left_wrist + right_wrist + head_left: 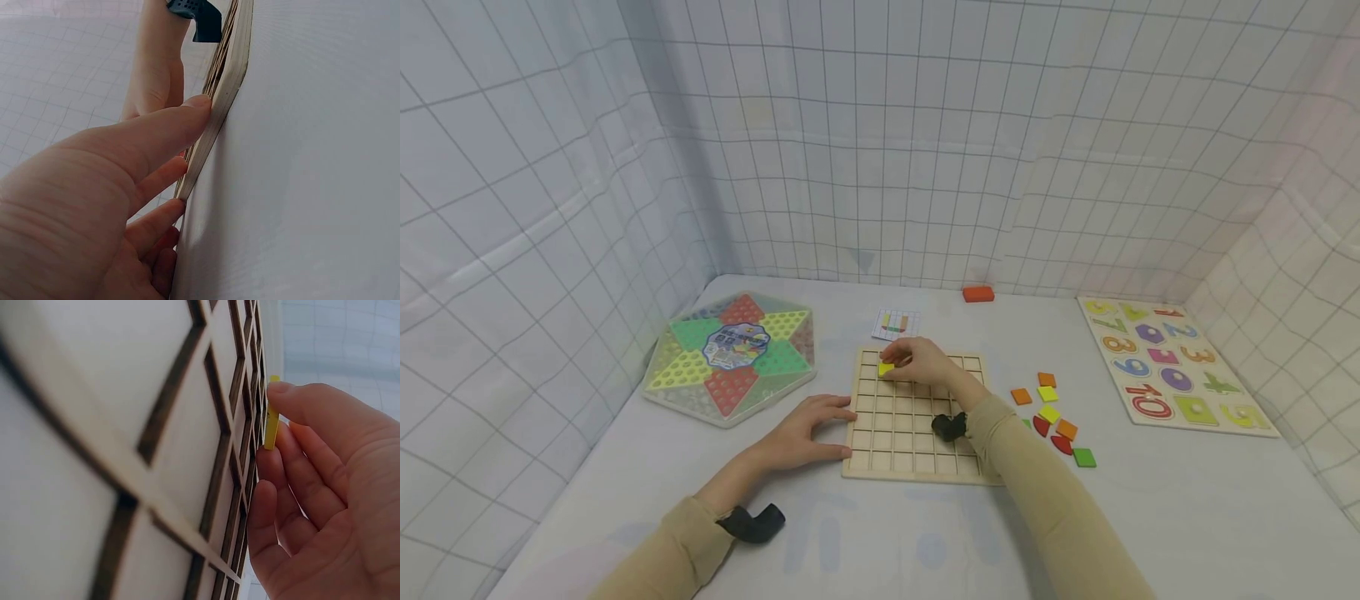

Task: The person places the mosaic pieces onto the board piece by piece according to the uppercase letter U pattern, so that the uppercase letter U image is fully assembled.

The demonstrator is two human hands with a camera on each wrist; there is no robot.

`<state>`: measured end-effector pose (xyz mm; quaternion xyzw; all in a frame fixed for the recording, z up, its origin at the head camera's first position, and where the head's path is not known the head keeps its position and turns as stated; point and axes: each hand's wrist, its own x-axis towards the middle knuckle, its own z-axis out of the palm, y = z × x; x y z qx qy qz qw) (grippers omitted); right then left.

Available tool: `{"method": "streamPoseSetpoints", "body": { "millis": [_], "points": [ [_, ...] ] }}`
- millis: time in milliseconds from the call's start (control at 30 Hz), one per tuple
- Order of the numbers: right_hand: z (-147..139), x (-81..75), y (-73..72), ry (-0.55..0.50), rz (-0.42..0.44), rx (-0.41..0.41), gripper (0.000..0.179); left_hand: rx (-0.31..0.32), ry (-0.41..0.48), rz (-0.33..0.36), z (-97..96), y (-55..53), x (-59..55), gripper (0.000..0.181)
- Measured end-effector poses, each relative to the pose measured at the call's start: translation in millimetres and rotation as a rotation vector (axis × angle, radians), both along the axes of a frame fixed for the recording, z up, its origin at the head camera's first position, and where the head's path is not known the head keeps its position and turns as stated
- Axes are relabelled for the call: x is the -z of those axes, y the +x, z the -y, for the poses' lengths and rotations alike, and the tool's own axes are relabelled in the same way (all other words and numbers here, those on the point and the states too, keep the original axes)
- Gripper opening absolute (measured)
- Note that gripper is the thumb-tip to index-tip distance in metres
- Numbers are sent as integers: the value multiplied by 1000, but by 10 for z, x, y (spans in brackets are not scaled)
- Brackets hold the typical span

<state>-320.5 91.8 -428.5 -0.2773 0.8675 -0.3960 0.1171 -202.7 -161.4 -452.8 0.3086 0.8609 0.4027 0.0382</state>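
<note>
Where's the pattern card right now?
In the head view, the pattern card lies just beyond the far edge of the grid board, left of and nearer than the red block.

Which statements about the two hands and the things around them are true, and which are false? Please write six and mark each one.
1. The right hand pinches a yellow tile. True.
2. The left hand touches the edge of the wooden grid board. True.
3. The patterned card lies on top of the wooden grid board. False: the patterned card lies beyond its far edge.
4. The loose pieces are all blue. False: the loose pieces are orange, yellow, red and green.
5. A red block lies farther back than the wooden grid board. True.
6. The star-patterned game lies to the person's right. False: the star-patterned game lies to the left.
</note>
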Motion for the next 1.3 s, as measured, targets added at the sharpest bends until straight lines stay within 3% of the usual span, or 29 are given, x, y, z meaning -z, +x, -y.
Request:
{"method": "streamPoseSetpoints", "body": {
  "millis": [1300],
  "points": [
    [9,-2,1,12,-20,10,28,5,13,8,-3,6,-7,47]
  ]
}}
